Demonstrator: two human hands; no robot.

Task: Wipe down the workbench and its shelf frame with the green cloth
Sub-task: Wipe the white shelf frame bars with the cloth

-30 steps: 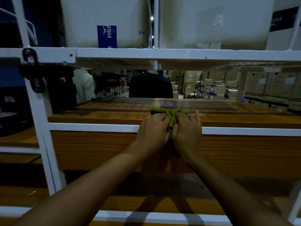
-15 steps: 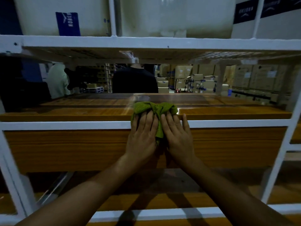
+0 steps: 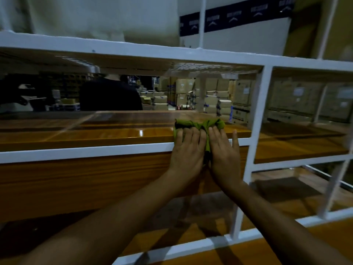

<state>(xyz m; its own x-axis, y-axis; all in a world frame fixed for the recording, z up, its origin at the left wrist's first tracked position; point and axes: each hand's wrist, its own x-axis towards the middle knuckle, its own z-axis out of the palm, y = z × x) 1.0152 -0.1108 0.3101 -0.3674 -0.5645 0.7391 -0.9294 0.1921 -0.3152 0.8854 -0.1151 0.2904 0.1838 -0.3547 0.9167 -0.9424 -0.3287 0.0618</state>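
Green cloth pressed under flat left hand and right hand, wiping the worktop edge; next, probably clear the white post.

- White box with a dark blue logo band up top, right of centre.
- Pale box just left of it.
- Person in a dark top behind, mid-left.
- Stacked cardboard cartons in the background, blurred.

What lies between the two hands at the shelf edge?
A bunched fold of the green cloth lies between the left hand and the right hand, hanging over the white rail. The head view shows it.
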